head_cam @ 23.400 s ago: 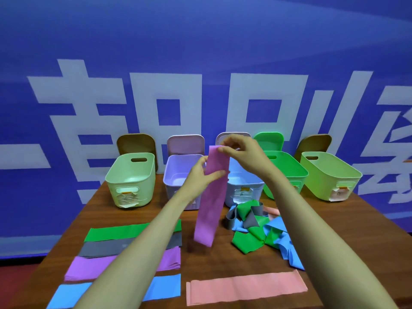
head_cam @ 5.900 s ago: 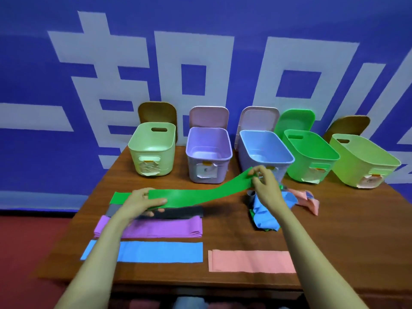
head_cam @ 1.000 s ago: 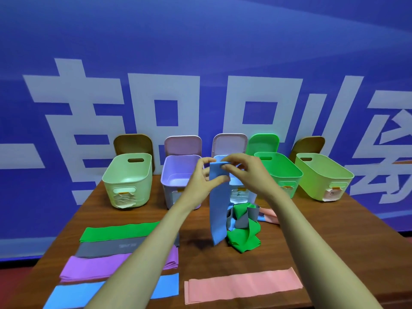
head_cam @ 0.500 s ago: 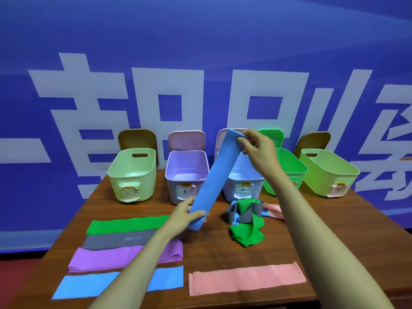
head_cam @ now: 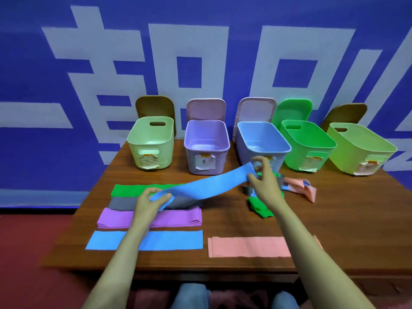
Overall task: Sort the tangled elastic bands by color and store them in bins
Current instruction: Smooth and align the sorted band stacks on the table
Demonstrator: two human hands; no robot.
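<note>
Gripping 1 end of the blue band (head_cam: pixel 205 186) above the grey strip (head_cam: pixel 121 202), left hand (head_cam: pixel 149 200) curled round it, band stretched in mid-air, right hand (head_cam: pixel 264 182) pinching the other end before the blue bin (head_cam: pixel 245 139), tangled pile (head_cam: pixel 259 205) beneath.

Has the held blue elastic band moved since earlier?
Yes, downward: right end of the blue elastic band was level with the lid of the pale blue plastic bin, now below its rim.

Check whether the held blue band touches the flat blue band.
Apart. Head view: the held blue band spans between left hand and right hand above the grey band; the purple band lies between it and the flat blue band.
</note>
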